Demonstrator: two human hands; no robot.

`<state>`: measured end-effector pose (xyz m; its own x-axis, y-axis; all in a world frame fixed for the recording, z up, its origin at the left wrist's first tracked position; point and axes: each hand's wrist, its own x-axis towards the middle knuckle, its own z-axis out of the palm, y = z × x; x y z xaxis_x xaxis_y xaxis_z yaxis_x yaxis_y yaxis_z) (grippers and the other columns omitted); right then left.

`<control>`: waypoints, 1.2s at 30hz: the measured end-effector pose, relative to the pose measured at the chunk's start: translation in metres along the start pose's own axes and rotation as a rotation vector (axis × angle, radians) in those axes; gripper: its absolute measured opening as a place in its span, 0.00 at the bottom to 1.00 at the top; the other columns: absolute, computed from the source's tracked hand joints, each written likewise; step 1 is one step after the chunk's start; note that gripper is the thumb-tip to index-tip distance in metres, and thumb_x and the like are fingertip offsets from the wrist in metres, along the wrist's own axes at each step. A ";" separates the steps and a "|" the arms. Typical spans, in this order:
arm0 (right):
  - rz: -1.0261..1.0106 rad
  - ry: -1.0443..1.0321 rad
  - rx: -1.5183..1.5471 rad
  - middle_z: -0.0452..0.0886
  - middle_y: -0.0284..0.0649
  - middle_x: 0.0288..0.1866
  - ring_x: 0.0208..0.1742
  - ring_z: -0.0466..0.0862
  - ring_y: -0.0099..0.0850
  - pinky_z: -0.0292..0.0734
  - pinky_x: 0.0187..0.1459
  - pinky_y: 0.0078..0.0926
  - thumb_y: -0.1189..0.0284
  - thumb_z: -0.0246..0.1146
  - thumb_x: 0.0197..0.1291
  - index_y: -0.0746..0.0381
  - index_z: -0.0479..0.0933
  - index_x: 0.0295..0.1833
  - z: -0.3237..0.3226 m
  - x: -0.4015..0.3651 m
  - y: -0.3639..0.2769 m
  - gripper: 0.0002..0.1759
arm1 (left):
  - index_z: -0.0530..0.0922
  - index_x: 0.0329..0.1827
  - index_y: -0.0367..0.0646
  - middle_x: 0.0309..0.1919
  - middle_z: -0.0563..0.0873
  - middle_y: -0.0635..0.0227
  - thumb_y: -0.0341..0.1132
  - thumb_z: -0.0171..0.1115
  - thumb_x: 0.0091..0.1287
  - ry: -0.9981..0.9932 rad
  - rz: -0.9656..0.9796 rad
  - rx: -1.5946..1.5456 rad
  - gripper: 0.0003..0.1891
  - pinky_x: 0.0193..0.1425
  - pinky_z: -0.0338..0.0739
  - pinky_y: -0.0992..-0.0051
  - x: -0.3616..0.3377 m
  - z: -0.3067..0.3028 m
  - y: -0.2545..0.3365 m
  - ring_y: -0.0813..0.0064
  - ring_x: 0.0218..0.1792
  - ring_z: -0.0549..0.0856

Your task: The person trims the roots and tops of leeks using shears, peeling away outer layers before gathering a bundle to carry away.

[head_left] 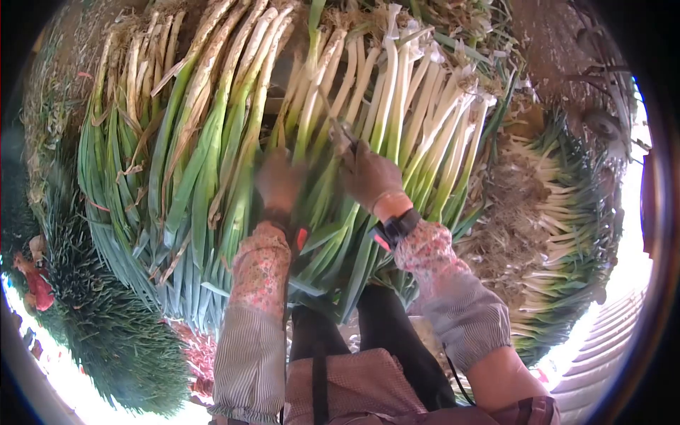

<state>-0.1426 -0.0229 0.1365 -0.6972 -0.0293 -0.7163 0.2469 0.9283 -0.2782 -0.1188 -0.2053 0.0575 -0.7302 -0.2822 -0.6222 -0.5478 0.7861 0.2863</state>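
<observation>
Looks like a produce-trimming or packing site, judging by the long-stalked leeks (414,106) spread in bulk across the centre, the stacked bank of rooted stalks (552,248) at right, and the bushy green heap (117,340) at lower left. Seems open to daylight, with glare along the lower edges and ribbed sheeting (598,361) at lower right.

Frame rim: fisheye distort. – black vignette, colour fringing at R.
Lower L + R margins: overexp. daylight glare, detail lost.
White stalks (397,99): brightly lit, approx. sharp.
Left hand (280,177): motion blur, outline smeared.
Right hand (372,177): clearer, slight softness.
Trousers (386,333): v. dark – low contrast.
</observation>
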 end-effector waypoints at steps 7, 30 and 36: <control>0.055 0.075 -0.022 0.86 0.55 0.45 0.49 0.86 0.54 0.80 0.51 0.49 0.54 0.55 0.68 0.65 0.69 0.61 -0.035 0.071 0.000 0.28 | 0.84 0.53 0.40 0.50 0.89 0.52 0.56 0.73 0.55 -0.056 0.075 -0.202 0.31 0.55 0.79 0.60 0.002 0.004 -0.019 0.50 0.51 0.87; -0.052 0.103 0.012 0.85 0.55 0.39 0.41 0.85 0.58 0.79 0.43 0.53 0.55 0.61 0.64 0.61 0.70 0.59 -0.022 -0.017 0.055 0.26 | 0.61 0.78 0.49 0.62 0.79 0.44 0.51 0.56 0.69 -0.198 0.080 -0.140 0.36 0.60 0.78 0.51 -0.083 0.073 0.011 0.42 0.56 0.82; 0.032 0.149 -0.055 0.86 0.54 0.39 0.41 0.87 0.56 0.82 0.45 0.51 0.52 0.60 0.67 0.62 0.68 0.63 -0.035 -0.002 0.066 0.29 | 0.60 0.79 0.49 0.50 0.86 0.45 0.47 0.54 0.69 -0.233 0.168 -0.275 0.35 0.51 0.81 0.48 -0.129 0.107 0.050 0.43 0.45 0.86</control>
<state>-0.1489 0.0514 0.1420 -0.7826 0.0524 -0.6203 0.2362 0.9469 -0.2181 -0.0087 -0.0705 0.0738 -0.7240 -0.0056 -0.6898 -0.5407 0.6255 0.5624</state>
